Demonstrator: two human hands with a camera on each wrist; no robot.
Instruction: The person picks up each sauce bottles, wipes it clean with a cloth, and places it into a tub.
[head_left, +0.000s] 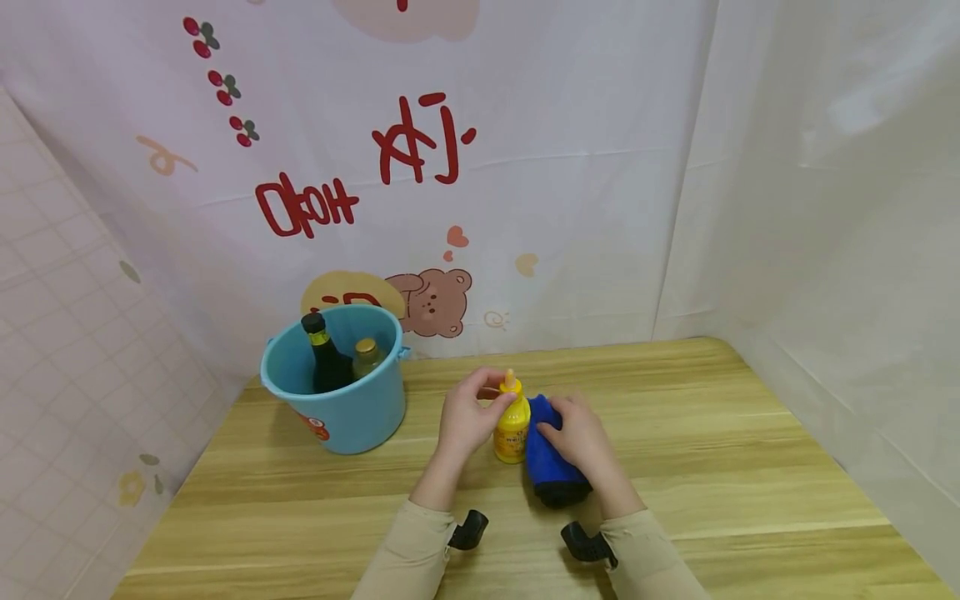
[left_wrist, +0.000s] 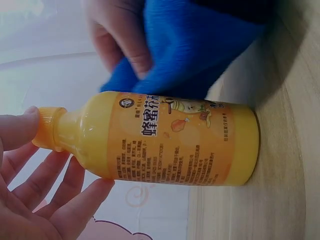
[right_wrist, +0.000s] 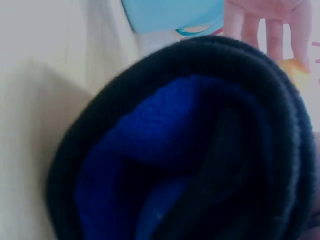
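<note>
A yellow honey mustard squeeze bottle (head_left: 512, 437) stands upright on the table. My left hand (head_left: 463, 417) holds it by the cap and neck, with thumb and fingers on either side in the left wrist view, where the printed label of the bottle (left_wrist: 165, 145) shows. Just right of it is a blue fabric mitt (head_left: 549, 458) with a black cuff toward me. My right hand (head_left: 581, 435) grips its far part from the right. In the right wrist view the cuff of the mitt (right_wrist: 145, 117) gapes, blue inside, and hides most of the right hand.
A light blue bucket (head_left: 360, 417) stands at the back left, holding a dark bottle (head_left: 330, 362) with a black cap and a jar (head_left: 367, 357) with a gold lid. The wood-patterned table (head_left: 712, 467) meets a printed white curtain (head_left: 570, 208) behind.
</note>
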